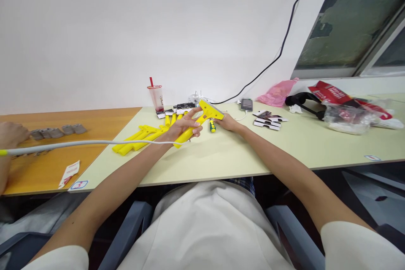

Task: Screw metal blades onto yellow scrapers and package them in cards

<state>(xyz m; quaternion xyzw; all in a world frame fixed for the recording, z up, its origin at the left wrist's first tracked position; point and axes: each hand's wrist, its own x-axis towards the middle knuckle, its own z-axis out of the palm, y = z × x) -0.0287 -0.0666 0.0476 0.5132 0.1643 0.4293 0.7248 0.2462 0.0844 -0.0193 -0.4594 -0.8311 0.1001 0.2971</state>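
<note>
A yellow scraper is held up at a slant above the table, its wide head pointing up and right. My left hand is closed around its handle. At the right end of the head, my right hand pinches the edge, with its fingertips partly hidden. Just below the head is a screwdriver with a green and yellow handle. More yellow scrapers lie in a pile left of my left hand. Behind them, several others with black-and-white pieces at their ends sit in a row.
Black-and-white cards lie to the right. Farther back are a small device, a drink cup, a pink bag and plastic packaging. A pale cable crosses from the left, near another person's hand.
</note>
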